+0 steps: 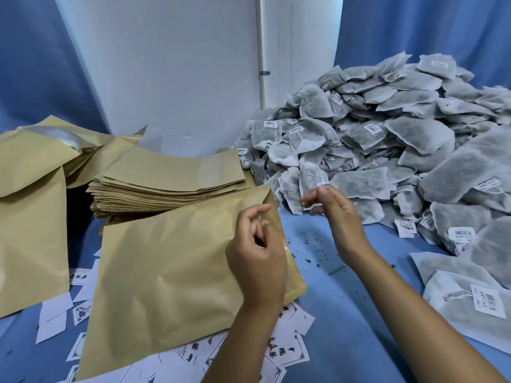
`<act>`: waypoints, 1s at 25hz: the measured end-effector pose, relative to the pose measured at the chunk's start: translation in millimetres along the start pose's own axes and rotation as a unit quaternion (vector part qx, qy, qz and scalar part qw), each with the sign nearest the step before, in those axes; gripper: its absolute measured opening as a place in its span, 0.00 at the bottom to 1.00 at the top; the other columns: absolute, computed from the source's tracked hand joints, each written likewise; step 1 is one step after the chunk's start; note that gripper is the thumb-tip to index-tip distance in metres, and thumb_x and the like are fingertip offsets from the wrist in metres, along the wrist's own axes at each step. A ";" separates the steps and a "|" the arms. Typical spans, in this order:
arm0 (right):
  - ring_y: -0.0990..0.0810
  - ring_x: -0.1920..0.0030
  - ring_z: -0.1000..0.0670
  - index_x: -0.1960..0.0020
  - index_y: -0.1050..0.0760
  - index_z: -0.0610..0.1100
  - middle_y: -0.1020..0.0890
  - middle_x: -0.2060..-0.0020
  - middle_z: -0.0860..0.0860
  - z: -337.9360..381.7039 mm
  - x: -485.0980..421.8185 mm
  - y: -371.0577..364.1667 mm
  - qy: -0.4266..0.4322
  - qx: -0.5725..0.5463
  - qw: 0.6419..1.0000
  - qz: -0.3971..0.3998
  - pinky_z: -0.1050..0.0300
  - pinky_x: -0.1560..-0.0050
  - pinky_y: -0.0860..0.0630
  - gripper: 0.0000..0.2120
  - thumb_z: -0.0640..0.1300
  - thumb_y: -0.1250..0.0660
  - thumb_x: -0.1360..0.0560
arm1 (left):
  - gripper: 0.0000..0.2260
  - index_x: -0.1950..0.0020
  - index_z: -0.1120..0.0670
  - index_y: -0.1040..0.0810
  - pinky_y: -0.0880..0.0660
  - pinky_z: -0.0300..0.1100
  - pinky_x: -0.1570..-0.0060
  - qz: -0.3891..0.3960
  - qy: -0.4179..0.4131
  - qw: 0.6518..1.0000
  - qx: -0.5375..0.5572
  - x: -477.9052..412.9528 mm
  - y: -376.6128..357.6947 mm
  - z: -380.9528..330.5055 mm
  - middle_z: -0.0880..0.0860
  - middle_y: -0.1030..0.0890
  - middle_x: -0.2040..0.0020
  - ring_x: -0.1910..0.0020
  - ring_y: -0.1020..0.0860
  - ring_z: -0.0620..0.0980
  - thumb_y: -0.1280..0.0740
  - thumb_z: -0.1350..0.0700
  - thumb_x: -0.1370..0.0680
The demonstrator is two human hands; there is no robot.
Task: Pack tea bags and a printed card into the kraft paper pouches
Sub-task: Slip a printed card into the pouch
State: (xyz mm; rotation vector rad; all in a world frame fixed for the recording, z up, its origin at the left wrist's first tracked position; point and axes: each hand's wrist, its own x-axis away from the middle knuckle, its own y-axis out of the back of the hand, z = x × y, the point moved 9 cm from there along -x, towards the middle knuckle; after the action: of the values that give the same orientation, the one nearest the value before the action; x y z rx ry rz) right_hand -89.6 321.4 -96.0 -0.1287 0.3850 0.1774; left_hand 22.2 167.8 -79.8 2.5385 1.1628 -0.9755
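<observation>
- Two bare hands work above a blue-covered worktop point(345, 313).
- Left hand point(255, 254) rests over the right edge of a large kraft pouch point(166, 275), fingers curled inward with thumb and fingertips close together at the pouch's upper corner; whether they pinch the paper I cannot tell.
- Right hand point(336, 210) hovers just right of that corner, fingers loosely spread and blurred, holding nothing that can be made out, just in front of the nearest tea bags.
- Held pouch lies tilted, its lower part resting on scattered printed cards point(286, 352) that are white with black characters and borders.
- Behind the pouch sits a neat stack of flat kraft pouches point(168, 183).
- Further left stand several bulkier pouches point(30, 217), one gaping with a silvery lining visible.
- Many grey mesh tea bags form a tall heap point(387, 139) at the right, each with a string and small white barcode tag; some spill forward toward the near right edge.
- Small dark tea crumbs point(309, 244) speckle the cloth between the hands and the heap.
- Behind everything is a white wall point(166, 64) flanked by blue curtains.
</observation>
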 end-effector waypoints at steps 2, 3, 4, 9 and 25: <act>0.18 0.58 0.51 0.50 0.24 0.41 0.17 0.55 0.44 -30.5 3.4 -17.0 -0.137 -0.095 0.984 0.061 0.61 0.58 0.23 0.22 0.60 0.42 0.26 | 0.15 0.44 0.44 0.26 0.35 0.45 0.71 0.107 -0.031 0.990 -0.082 5.5 -23.5 -4.7 0.47 0.34 0.74 0.75 0.33 0.45 0.41 0.55 0.29; 0.18 0.63 0.52 0.51 0.23 0.42 0.17 0.60 0.46 -46.3 12.5 -29.5 -0.214 -0.130 0.964 0.085 0.63 0.63 0.24 0.21 0.60 0.42 0.25 | 0.20 0.36 0.44 0.31 0.33 0.45 0.68 0.205 -0.044 0.961 -0.178 14.5 -43.4 -0.8 0.47 0.29 0.72 0.71 0.27 0.48 0.41 0.53 0.28; 0.20 0.66 0.51 0.55 0.23 0.43 0.19 0.65 0.47 -56.5 19.5 -35.1 -0.260 -0.136 0.951 0.095 0.63 0.67 0.26 0.19 0.58 0.41 0.24 | 0.25 0.29 0.46 0.38 0.33 0.45 0.66 0.299 -0.059 0.911 -0.279 28.3 -61.2 10.6 0.49 0.23 0.66 0.65 0.22 0.51 0.40 0.53 0.27; 0.26 0.57 0.41 0.47 0.24 0.34 0.23 0.54 0.35 -66.5 20.2 -15.9 -0.284 -0.120 0.951 0.039 0.53 0.56 0.30 0.11 0.42 0.36 0.24 | 0.26 0.26 0.53 0.42 0.36 0.45 0.66 0.426 -0.147 0.792 -0.412 64.2 -86.6 18.8 0.54 0.20 0.56 0.58 0.21 0.56 0.42 0.52 0.23; 0.16 0.62 0.52 0.54 0.23 0.37 0.16 0.59 0.46 -80.9 3.9 40.4 -0.254 -0.335 0.886 -0.196 0.61 0.61 0.18 0.02 0.34 0.34 0.24 | 0.10 0.49 0.58 0.19 0.22 0.37 0.70 0.134 0.511 0.834 0.160 31.6 -24.9 105.2 0.52 0.15 0.61 0.65 0.16 0.47 0.25 0.62 0.29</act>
State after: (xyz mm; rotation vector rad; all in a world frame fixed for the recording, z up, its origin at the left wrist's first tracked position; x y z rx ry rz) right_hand -123.2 348.6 -175.6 -0.8220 -0.2483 -0.0688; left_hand -32.3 160.2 -178.0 3.4723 0.7542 0.4115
